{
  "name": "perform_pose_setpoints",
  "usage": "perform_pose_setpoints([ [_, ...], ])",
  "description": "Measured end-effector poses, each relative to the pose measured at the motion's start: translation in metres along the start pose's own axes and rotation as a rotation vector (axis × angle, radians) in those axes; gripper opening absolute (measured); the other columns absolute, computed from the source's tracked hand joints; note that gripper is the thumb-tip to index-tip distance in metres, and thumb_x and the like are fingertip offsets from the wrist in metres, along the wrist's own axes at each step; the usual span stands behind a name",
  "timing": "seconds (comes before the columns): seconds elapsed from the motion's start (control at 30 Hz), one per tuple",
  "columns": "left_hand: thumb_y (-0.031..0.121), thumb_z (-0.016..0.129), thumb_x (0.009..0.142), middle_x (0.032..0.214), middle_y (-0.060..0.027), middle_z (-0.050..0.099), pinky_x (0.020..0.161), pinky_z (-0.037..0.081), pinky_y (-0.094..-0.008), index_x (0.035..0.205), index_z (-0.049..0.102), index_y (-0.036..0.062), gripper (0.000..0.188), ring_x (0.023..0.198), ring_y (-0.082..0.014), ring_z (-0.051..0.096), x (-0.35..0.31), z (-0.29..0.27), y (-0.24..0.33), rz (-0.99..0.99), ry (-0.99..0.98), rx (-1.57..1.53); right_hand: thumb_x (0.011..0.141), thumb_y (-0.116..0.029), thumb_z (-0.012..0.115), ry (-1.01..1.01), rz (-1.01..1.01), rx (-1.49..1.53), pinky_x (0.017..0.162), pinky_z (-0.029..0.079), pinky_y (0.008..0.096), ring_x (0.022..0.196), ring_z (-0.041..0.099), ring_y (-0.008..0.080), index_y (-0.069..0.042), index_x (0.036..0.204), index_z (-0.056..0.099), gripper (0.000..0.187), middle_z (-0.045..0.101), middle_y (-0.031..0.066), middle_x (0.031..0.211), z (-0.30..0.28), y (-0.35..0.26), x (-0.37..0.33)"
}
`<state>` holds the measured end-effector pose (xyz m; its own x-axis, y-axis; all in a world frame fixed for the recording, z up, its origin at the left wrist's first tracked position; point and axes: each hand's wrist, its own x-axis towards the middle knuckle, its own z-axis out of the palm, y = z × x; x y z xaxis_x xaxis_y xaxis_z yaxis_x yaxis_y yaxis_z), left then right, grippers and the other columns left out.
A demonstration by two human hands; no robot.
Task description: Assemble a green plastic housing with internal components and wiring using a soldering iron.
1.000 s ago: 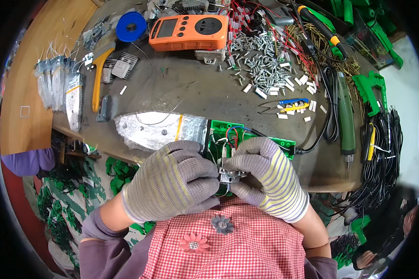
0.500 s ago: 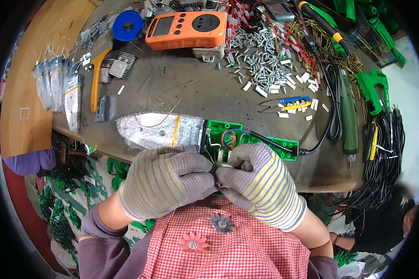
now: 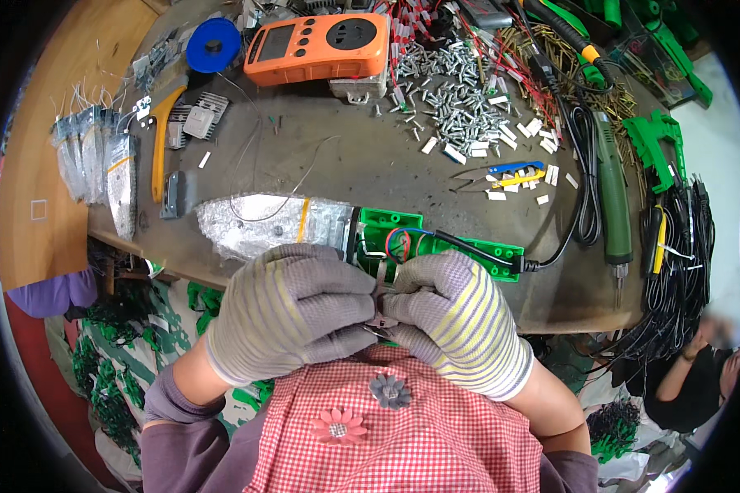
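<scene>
Both my hands wear striped knitted gloves and meet at the table's front edge. My left hand [image 3: 300,308] and my right hand [image 3: 460,312] pinch a small part between their fingertips; the gloves cover most of it, so its kind is hidden. Just beyond lies a green plastic housing [image 3: 477,253] with its inside facing up, red and blue wires [image 3: 398,244] curled in it. A black power cord [image 3: 469,246] enters its right end. At its left end sits a long part wrapped in bubble wrap [image 3: 255,222] with a yellow band.
An orange multimeter [image 3: 316,49] and a blue spool [image 3: 213,45] stand at the back. Loose screws [image 3: 460,103], white sleeves, and blue-yellow cutters [image 3: 501,176] lie right of centre. A green electric screwdriver [image 3: 615,197] and bundled black cords [image 3: 678,263] are at right; wrapped parts [image 3: 122,185] at left.
The view has shifted slightly, so the table's things sit a little further left. My hands stay together, fingertips still on the small part. At far right, another person's arm has come up.
</scene>
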<state>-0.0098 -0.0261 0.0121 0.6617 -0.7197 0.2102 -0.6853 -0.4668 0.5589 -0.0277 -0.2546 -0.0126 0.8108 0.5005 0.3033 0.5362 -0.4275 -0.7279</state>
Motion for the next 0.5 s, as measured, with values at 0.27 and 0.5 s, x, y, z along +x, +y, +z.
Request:
perform_pose_setpoints([
  [0.27, 0.025, 0.086, 0.063, 0.096, 0.0001, 0.068, 0.083, 0.05, -0.0407, 0.08, 0.072, 0.0153, 0.024, 0.09, -0.0243, 0.063, 0.007, -0.011, -0.013, 0.047, -0.027, -0.119, 0.077, -0.015, 0.063, -0.15, 0.055, -0.215, 0.066, 0.05, 0.0417, 0.081, 0.06, 0.03, -0.007, 0.083, 0.066, 0.011, 0.057, 0.0113, 0.086, -0.005, -0.019, 0.01],
  [0.5, 0.034, 0.087, 0.063, 0.098, -0.0008, 0.066, 0.082, 0.048, -0.0414, 0.082, 0.07, 0.0146, 0.031, 0.09, -0.0262, 0.061, 0.002, 0.002, -0.015, 0.054, 0.022, -0.153, 0.071, -0.014, 0.074, -0.134, 0.029, -0.06, 0.072, 0.052, 0.041, 0.084, 0.062, 0.0314, -0.008, 0.091, 0.066, 0.023, 0.061, 0.0107, 0.092, -0.012, -0.008, 0.006],
])
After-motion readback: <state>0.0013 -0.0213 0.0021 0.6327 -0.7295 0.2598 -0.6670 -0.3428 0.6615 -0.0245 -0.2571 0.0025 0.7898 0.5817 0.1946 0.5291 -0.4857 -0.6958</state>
